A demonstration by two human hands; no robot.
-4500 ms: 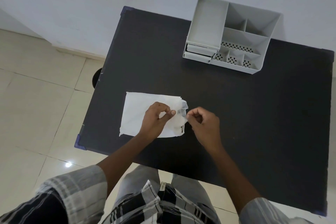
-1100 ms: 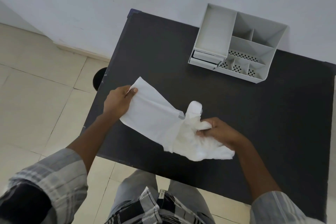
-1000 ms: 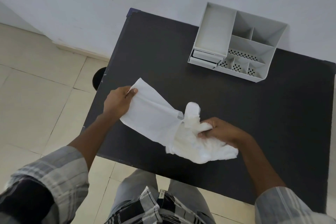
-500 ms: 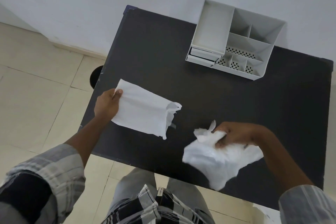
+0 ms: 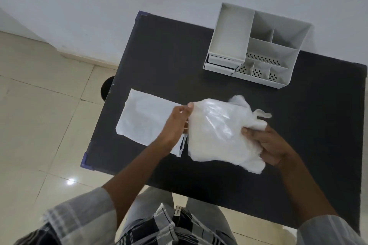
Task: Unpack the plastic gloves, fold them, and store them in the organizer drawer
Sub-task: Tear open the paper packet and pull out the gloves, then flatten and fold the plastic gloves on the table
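Head view, the only one. We see the plastic gloves [image 5: 221,131] out of their wrapper, a loose crumpled white bundle held just above the dark tabletop [image 5: 169,53], near its front middle. The right hand [image 5: 272,145] has its grip closed on the bundle's right side, thumb on top, fingers underneath. The left hand [image 5: 177,123] pinches the bundle's upper left edge between thumb and fingers, a narrow grip holding film. One glove finger sticks out to the right, past the right hand.

The empty wrapper [image 5: 147,117] lies flat on the tabletop just left of the bundle, partly under the left forearm. The organizer [image 5: 256,45] stands at the far edge by the wall, well apart from the hands. Its drawer [image 5: 221,63] sits at the lower left front and looks shut, or close to it.

Our judgement on handling: the gloves are very light, thin, limp and slippery, and layers likely cling together. They will not hold a crease unless pressed flat. Best taken at the cuff edges with both hands, spread on the tabletop, then folded. Unpacking looks done. Folding and storing remain.
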